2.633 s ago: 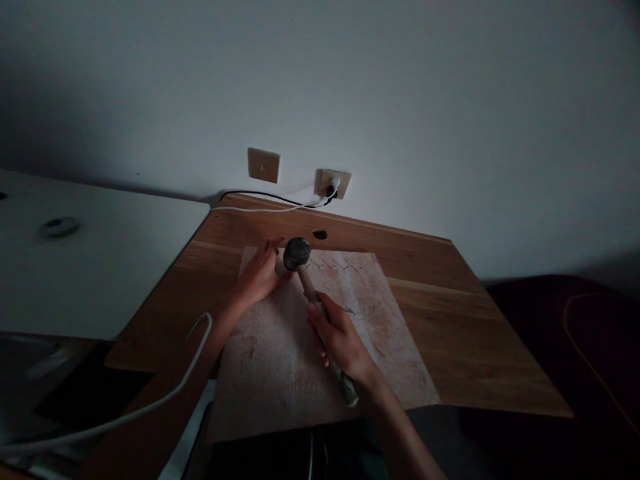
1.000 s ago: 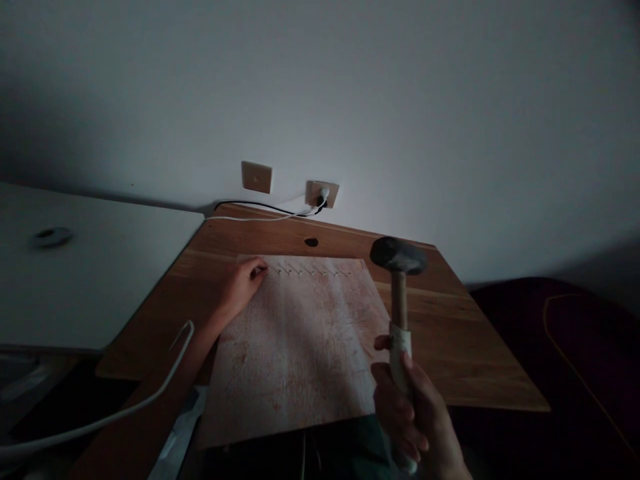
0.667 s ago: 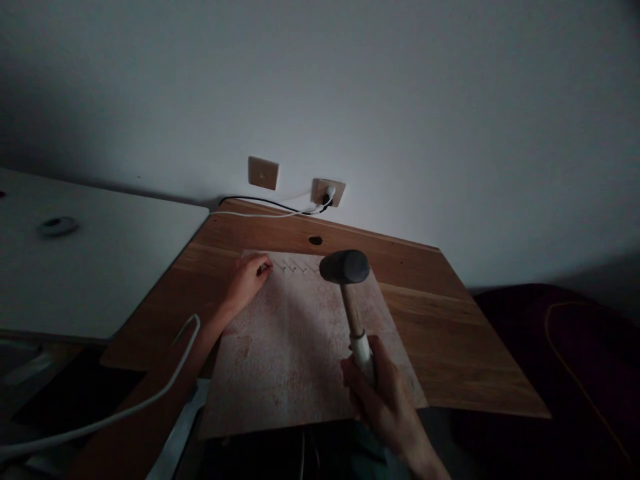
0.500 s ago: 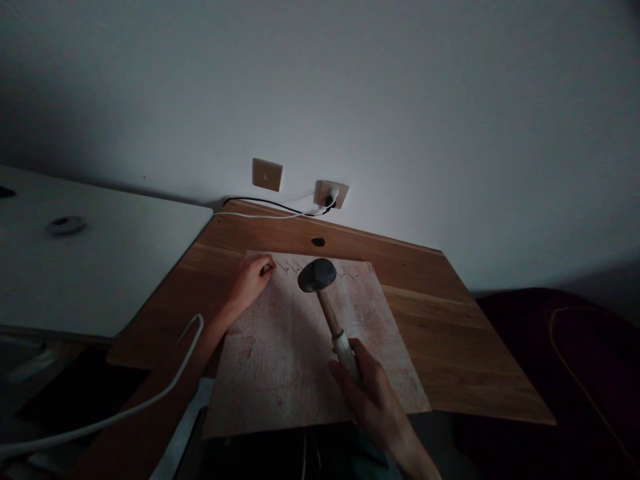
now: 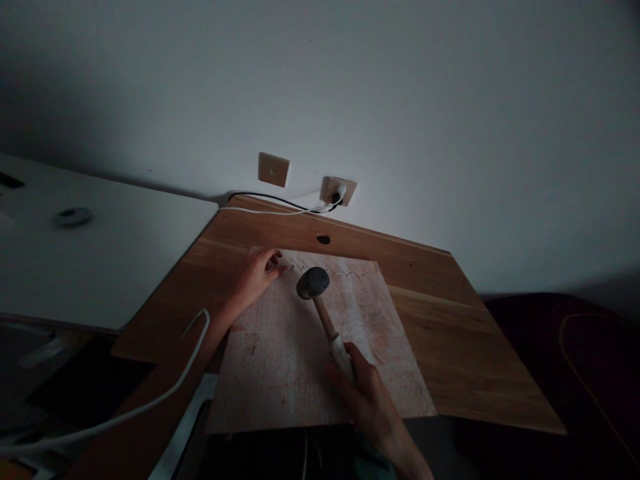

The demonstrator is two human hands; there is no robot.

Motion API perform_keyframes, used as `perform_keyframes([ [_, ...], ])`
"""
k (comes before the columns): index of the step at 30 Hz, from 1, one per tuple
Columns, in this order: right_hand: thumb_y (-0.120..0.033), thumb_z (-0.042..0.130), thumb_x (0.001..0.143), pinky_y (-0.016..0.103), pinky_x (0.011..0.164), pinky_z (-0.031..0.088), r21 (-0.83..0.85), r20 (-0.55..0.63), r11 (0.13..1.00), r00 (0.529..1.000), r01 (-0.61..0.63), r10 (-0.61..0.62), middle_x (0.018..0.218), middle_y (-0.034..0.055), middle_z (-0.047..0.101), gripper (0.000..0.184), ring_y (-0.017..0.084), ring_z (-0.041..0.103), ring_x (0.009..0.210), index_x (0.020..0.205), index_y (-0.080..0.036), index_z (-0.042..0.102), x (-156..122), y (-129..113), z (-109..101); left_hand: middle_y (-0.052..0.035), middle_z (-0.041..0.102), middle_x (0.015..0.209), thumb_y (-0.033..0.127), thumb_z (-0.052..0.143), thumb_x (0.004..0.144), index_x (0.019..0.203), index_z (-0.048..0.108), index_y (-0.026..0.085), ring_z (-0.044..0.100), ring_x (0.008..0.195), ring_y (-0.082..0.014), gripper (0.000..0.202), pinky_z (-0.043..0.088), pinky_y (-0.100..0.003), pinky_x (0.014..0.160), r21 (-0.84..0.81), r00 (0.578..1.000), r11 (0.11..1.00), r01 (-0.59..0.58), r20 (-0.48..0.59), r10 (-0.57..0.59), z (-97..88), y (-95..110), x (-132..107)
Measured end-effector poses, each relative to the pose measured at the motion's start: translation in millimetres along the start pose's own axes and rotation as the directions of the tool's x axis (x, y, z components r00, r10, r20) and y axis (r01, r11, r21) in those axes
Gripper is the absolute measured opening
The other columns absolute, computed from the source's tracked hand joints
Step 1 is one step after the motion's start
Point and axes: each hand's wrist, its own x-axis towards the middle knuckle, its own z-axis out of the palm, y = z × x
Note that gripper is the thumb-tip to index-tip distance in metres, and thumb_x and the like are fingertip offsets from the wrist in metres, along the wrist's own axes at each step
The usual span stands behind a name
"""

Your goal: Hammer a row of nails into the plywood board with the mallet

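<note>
My right hand (image 5: 367,393) is wrapped round the pale grip of a mallet (image 5: 314,283) with a dark head and a wooden shaft. The mallet head is over the upper part of a worn, whitish-pink board (image 5: 300,360). My left hand (image 5: 260,273) rests at the board's upper left corner, thumb and fingers apart with nothing visible between them. Just right of its thumb stands a small nail (image 5: 293,267). Several more nails (image 5: 350,273) run in a row along the board's top edge, partly hidden by the mallet head.
The board lies on a wooden desk (image 5: 450,347) against the wall. A white table (image 5: 125,247) adjoins on the left with a small round object (image 5: 73,217) on it. Cables run to a wall socket (image 5: 339,191). A white cable (image 5: 193,360) loops in front of my left forearm.
My left thumb and fingers have parted from their pinch, leaving a nail standing beside them. The mallet head has shifted slightly left and down relative to the board. The view has moved a little.
</note>
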Motion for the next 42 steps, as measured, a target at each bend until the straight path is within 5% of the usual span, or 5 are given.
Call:
perform_keyframes([
  [8,-0.062,0.055,0.102,0.022,0.045,0.040,0.001,0.026,1.000,1.000,0.013,-0.014,0.074,-0.0028,0.058,0.049,0.013,0.053,0.055,0.122,-0.018,0.060,7,-3,-3,-0.0055,0.078,0.096,0.016,0.066,0.091,0.093,0.077,0.021,0.073,0.087,-0.0206,0.012,0.059,-0.035,0.085,0.001,0.997,0.998,-0.061,0.054,0.061,0.5,-9,-2],
  [22,-0.058,0.059,0.097,0.021,0.040,0.034,0.011,0.029,0.984,0.984,0.178,-0.178,0.058,-0.0099,0.045,0.037,0.011,0.046,0.044,0.104,-0.022,0.053,51,-63,0,-0.0040,0.071,0.097,0.014,0.067,0.092,0.094,0.071,0.020,0.068,0.091,-0.0200,0.008,0.056,-0.037,0.090,-0.059,0.998,0.996,-0.061,0.027,0.063,0.2,-8,-2],
  [29,-0.056,0.058,0.099,0.022,0.041,0.037,-0.028,0.106,0.990,0.985,0.138,-0.134,0.057,-0.0098,0.049,0.036,0.011,0.048,0.042,0.108,-0.022,0.054,63,-59,12,-0.0069,0.066,0.118,0.026,0.088,0.076,0.124,0.060,0.023,0.065,0.112,-0.0272,0.055,0.056,-0.043,0.097,-0.027,0.998,0.999,-0.024,-0.063,0.022,9.4,-20,-6],
  [36,-0.054,0.056,0.100,0.021,0.040,0.037,-0.037,0.077,0.988,0.986,0.153,-0.150,0.056,-0.0099,0.049,0.035,0.011,0.048,0.041,0.110,-0.021,0.052,67,-58,17,-0.0073,0.066,0.112,0.028,0.086,0.080,0.113,0.063,0.020,0.065,0.109,-0.0268,0.041,0.055,-0.042,0.096,0.035,0.998,0.999,0.014,-0.054,-0.012,7.4,-16,-5],
  [42,-0.063,0.059,0.099,0.019,0.036,0.037,0.054,0.042,0.987,0.987,0.151,-0.153,0.056,-0.0112,0.046,0.043,0.010,0.047,0.040,0.109,-0.022,0.052,66,-54,16,-0.0038,0.070,0.092,0.018,0.075,0.089,0.088,0.070,0.019,0.067,0.084,-0.0189,0.005,0.055,-0.032,0.080,-0.072,0.999,0.997,-0.040,0.017,0.042,0.7,-9,-2],
])
